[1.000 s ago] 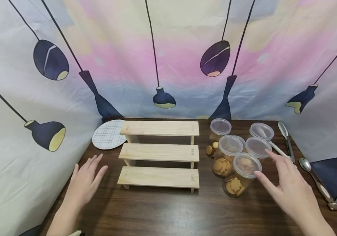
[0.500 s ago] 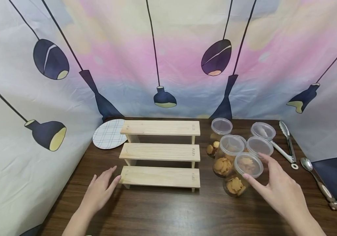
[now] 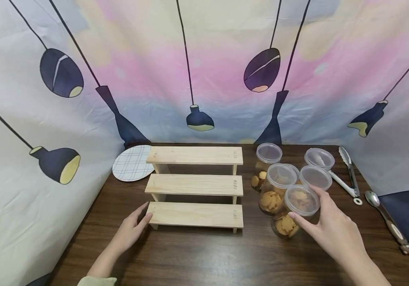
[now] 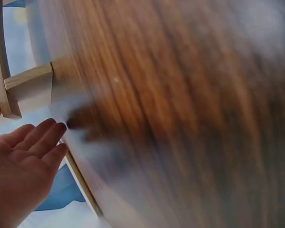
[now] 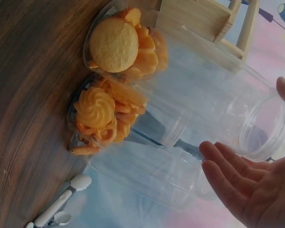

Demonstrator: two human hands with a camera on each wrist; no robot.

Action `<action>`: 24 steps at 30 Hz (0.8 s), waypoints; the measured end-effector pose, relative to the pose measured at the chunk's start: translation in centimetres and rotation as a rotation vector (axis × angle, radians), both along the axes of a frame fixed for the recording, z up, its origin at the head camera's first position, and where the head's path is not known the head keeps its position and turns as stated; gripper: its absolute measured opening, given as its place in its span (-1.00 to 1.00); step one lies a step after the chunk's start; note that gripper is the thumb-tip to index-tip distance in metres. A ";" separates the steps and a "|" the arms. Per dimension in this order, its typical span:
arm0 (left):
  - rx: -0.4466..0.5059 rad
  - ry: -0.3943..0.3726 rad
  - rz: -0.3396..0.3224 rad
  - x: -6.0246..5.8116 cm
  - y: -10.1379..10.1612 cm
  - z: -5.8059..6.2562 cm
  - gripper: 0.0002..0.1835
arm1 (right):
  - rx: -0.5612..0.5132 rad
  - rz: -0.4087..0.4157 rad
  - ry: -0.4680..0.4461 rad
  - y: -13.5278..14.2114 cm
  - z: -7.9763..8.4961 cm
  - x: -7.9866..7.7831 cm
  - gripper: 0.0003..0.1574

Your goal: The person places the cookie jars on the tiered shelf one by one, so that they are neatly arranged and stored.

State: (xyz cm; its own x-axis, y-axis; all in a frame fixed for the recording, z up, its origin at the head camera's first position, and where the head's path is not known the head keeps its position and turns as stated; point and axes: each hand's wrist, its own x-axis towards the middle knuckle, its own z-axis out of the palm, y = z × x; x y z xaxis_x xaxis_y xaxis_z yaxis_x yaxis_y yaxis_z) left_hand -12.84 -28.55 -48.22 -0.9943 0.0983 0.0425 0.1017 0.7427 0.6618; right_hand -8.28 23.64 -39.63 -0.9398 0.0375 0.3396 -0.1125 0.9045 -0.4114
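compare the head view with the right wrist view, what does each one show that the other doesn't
Only the head view shows the checked plate, the left hand and the spoon.

Only the right wrist view shows the palm side of the right hand and, close up, the swirled face of a cookie.

Both share the lidded jars of cookies, the wooden rack (just partly in the wrist view), white-handled tongs, the table and the lamp-patterned cloth.
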 end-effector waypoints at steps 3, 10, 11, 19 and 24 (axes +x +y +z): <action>0.010 0.009 -0.002 0.1 0.0 0.0 -0.34 | 0.002 0.006 -0.003 0.0 0.0 -0.1 0.16; 0.021 0.027 -0.004 0.3 0.2 0.3 -0.39 | 0.003 0.015 0.051 -0.2 0.3 0.2 0.13; 0.021 0.030 -0.006 0.3 0.3 0.4 -0.40 | 0.007 0.015 0.070 -0.2 0.4 0.2 0.13; 0.036 0.038 -0.022 0.3 0.4 0.6 -0.42 | 0.008 0.014 0.159 -0.6 1.4 0.5 0.11; 0.027 0.045 -0.024 0.3 0.3 0.6 -0.42 | -0.002 0.050 0.169 -1.0 2.1 0.5 0.10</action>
